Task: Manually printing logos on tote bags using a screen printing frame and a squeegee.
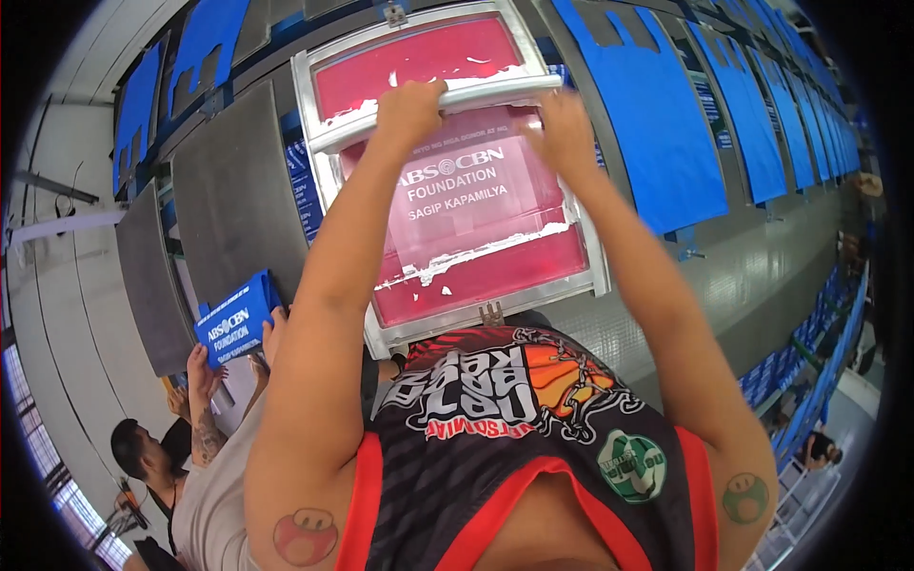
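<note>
A metal-framed printing screen (476,290) with pink-red mesh, white lettering and smears of white paste lies in front of me at the centre. A long pale squeegee bar (490,91) crosses its upper part. My left hand (411,116) is closed on the bar's left half, arm stretched forward. My right hand (564,131) grips the bar's right end, slightly blurred, its lower fingers partly hidden over the screen.
Boards (233,171) with blue fabric pieces (647,152) run in rows to both sides. At lower left, co-workers' hands (276,333) hold a printed blue piece (233,309). Another person (138,447) is beyond them; another (821,447) is at far right.
</note>
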`<action>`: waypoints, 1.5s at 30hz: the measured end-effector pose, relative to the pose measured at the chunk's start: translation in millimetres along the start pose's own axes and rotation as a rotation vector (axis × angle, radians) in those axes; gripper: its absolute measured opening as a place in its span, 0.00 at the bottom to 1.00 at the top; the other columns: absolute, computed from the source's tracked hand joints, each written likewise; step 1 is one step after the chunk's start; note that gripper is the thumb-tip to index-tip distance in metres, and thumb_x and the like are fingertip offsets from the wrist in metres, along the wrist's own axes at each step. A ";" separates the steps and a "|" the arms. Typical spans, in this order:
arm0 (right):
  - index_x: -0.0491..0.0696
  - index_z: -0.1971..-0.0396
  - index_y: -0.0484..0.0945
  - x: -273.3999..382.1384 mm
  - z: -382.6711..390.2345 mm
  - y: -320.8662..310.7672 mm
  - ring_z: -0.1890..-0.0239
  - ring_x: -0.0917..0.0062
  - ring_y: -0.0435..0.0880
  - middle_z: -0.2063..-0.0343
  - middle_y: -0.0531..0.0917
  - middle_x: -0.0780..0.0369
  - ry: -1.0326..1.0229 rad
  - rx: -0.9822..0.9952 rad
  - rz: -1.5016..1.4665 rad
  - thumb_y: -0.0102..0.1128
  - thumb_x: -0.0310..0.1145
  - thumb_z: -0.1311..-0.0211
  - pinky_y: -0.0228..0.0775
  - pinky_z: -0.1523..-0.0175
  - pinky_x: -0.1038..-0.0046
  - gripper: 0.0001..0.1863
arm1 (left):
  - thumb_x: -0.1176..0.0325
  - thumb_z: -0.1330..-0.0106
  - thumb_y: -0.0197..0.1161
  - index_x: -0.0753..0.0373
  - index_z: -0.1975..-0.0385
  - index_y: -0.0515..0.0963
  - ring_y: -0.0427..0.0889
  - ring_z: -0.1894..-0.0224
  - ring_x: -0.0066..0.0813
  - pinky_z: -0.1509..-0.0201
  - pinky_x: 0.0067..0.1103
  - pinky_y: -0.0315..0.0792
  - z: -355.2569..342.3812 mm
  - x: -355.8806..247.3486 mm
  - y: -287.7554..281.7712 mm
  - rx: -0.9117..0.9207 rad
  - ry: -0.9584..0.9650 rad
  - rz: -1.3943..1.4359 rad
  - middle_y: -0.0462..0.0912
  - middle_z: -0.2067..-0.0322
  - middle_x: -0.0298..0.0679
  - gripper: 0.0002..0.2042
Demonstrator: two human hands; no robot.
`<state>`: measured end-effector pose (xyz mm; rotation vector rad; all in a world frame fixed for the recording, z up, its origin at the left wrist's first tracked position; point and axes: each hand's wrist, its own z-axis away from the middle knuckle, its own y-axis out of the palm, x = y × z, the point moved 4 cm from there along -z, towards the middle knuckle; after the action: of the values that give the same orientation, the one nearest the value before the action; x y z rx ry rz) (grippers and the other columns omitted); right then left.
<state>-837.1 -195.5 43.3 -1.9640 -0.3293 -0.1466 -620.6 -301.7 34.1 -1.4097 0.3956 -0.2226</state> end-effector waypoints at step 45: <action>0.40 0.70 0.83 61.5 267.8 -27.1 0.76 0.79 0.84 0.77 0.86 0.60 0.561 1.102 -0.826 0.56 0.41 0.37 0.75 0.66 0.76 0.17 | 0.64 0.63 0.77 0.53 0.59 0.81 0.75 0.47 0.47 0.47 0.38 0.70 285.3 13.4 -14.4 -0.365 -0.163 0.067 0.77 0.51 0.49 0.25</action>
<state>-799.3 69.1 -26.0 -0.5718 -0.6492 -0.8305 -494.1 -49.0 77.9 -1.7561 0.3596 0.0230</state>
